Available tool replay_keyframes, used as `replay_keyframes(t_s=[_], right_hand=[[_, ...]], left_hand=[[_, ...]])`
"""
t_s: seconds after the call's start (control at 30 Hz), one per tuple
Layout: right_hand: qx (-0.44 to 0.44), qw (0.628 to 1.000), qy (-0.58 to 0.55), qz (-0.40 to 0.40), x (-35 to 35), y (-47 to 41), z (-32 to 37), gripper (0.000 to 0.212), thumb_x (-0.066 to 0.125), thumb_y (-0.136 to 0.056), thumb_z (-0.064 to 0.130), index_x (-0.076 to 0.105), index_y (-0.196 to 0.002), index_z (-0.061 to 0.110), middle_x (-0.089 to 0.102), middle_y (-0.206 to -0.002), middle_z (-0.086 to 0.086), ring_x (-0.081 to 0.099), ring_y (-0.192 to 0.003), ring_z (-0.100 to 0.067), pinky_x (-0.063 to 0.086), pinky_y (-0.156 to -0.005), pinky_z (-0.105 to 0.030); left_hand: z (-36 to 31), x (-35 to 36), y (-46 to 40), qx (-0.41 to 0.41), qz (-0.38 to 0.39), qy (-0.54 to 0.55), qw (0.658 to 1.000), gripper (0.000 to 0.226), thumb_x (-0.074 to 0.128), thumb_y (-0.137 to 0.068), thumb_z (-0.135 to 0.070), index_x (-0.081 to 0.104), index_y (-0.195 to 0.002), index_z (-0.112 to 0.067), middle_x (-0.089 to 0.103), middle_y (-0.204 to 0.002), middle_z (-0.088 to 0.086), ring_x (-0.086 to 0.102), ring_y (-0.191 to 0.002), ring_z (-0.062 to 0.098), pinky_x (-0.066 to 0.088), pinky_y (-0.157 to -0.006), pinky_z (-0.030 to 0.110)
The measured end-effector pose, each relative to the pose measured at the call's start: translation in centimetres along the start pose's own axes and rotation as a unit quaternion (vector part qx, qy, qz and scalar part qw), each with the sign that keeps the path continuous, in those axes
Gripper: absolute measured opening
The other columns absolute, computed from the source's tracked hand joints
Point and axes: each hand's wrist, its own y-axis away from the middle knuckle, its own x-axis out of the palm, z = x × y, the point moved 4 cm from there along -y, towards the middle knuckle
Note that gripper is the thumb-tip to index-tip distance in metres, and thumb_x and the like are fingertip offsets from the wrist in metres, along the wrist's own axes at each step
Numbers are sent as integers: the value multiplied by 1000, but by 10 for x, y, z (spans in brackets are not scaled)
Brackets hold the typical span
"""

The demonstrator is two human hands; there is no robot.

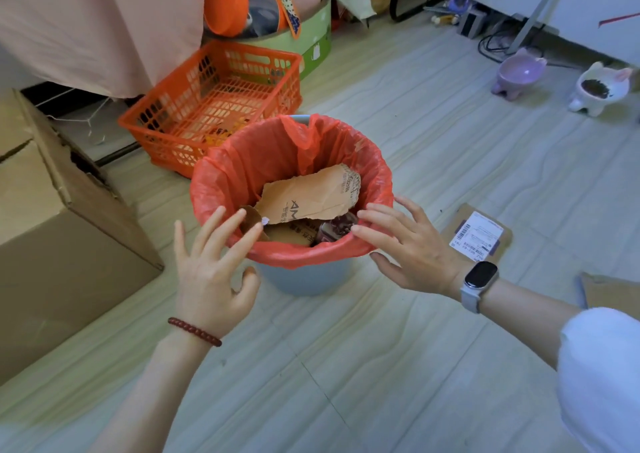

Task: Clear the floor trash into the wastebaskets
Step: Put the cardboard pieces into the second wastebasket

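- The round grey-blue plastic wastebasket lined with a red-orange bag (304,281) stands upright on the pale floor, mouth facing up, between the two hands.
- Inside it lies a torn brown paper mailer (308,194), its long axis running left to right and tilted up toward the right; by my judgement, part of the clearing is done.
- A flat brown cardboard parcel with a white shipping label (479,232) lies on the floor just right of the basket, apparently left to bin.
- The left hand (207,272) hovers at the near rim, fingers spread, holding nothing.
- The right hand (408,244) likewise has its fingers straight and empty.
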Motion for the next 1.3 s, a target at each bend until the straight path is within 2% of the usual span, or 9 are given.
replay_keyframes(t_s=[0.13,0.27,0.4,0.63,0.73,0.83,1.0,1.17,1.3], right_hand=[[101,992,-36,63,-14,20,-43,51,56,-76,1,46,-126,9,57,-123,-18,51,-114,-29,44,-93,-41],[291,944,-70,140,-14,68,-87,45,53,-81,-2,52,-126,3,52,-126,-17,51,-116,-36,45,-93,-45],[430,866,-50,250,-17,170,-133,47,46,-89,12,39,-135,13,39,-139,-8,38,-126,-28,38,-99,-36],[565,740,-25,363,-52,359,-173,71,51,-80,40,22,-142,22,28,-147,-8,25,-136,-26,28,-108,-41],[606,689,-68,390,-50,406,-183,99,51,-66,62,-1,-145,36,-7,-156,-5,-8,-143,-31,11,-112,-52],[607,680,-78,403,-34,428,-200,108,55,-62,67,-12,-142,41,-22,-154,-2,-21,-140,-34,6,-112,-57],[603,636,-116,467,-7,443,-221,113,64,-71,61,-21,-142,35,-25,-153,-13,-17,-138,-47,13,-113,-58],[572,662,-86,477,1,446,-224,106,57,-74,66,-15,-144,32,-15,-153,-20,-6,-136,-53,22,-108,-58],[568,672,-57,472,-2,453,-226,99,49,-78,62,-16,-145,29,-11,-153,-23,-4,-136,-55,22,-106,-59]], left_hand=[[-78,14,-26,121,-12,14,992,41,48,-71,-13,67,-108,-12,63,-118,8,54,-118,25,28,-105,58],[-160,74,-56,234,107,0,966,47,63,-64,-8,64,-111,-13,60,-121,13,57,-114,28,40,-99,53],[-198,158,-76,119,298,-19,947,57,45,-86,-15,29,-140,-22,20,-152,8,17,-140,22,16,-112,41],[-252,286,-53,21,466,-33,884,60,42,-90,-25,13,-143,-24,2,-154,3,13,-139,24,27,-106,42],[-273,332,-46,-36,494,-26,868,65,43,-90,-33,7,-144,-27,-4,-155,1,7,-142,24,28,-106,44],[-282,370,-51,-83,481,-51,872,72,42,-88,-45,1,-144,-31,-9,-155,-1,-1,-143,24,27,-108,44],[-292,410,-67,-161,485,-55,858,96,56,-77,-60,-5,-144,-30,-6,-155,9,1,-142,30,25,-109,48],[-302,417,-70,-157,430,-126,880,81,65,-72,-56,21,-132,-25,32,-133,15,36,-116,32,41,-85,39],[-313,422,-83,-123,477,-168,854,70,55,-84,-34,12,-137,-20,33,-133,21,45,-106,33,41,-66,31]])
